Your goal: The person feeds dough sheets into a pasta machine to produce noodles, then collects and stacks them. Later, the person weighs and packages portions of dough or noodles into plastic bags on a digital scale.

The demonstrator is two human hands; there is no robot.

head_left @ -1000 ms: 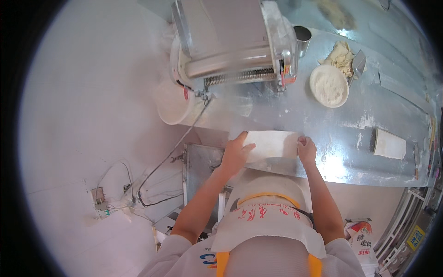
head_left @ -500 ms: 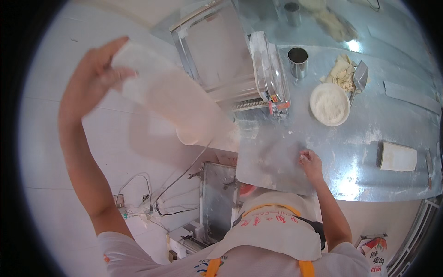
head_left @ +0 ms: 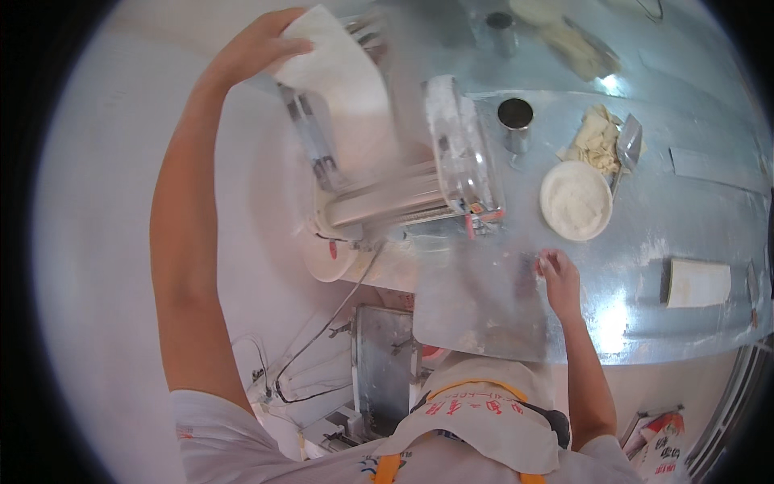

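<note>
Background: pale, smooth surface [head_left: 105,242] filling the left side.
Left hand [head_left: 262,50]: raised, thumb and fingers pinching the top end of the dough sheet [head_left: 353,90].
Dough sheet: white, draped from that hand over the rolling machine [head_left: 461,145]; lower end blurred, contact with the roller [head_left: 395,196] unclear.
Rolling machine: flour-dusted along its right side.
Metal table [head_left: 476,302]: shiny, flour-streaked.
Metal cup [head_left: 516,131]: upright, right of the machine.
Right hand [head_left: 562,281]: low over the table, fingers curled toward the thumb; cannot tell whether anything is held.
Flour bowl [head_left: 576,202]: round, white.
Dough scraps [head_left: 594,141]: heaped behind the bowl, metal scoop [head_left: 630,143] beside them.
Off-white rectangular sheet [head_left: 698,283]: flat, far right.
</note>
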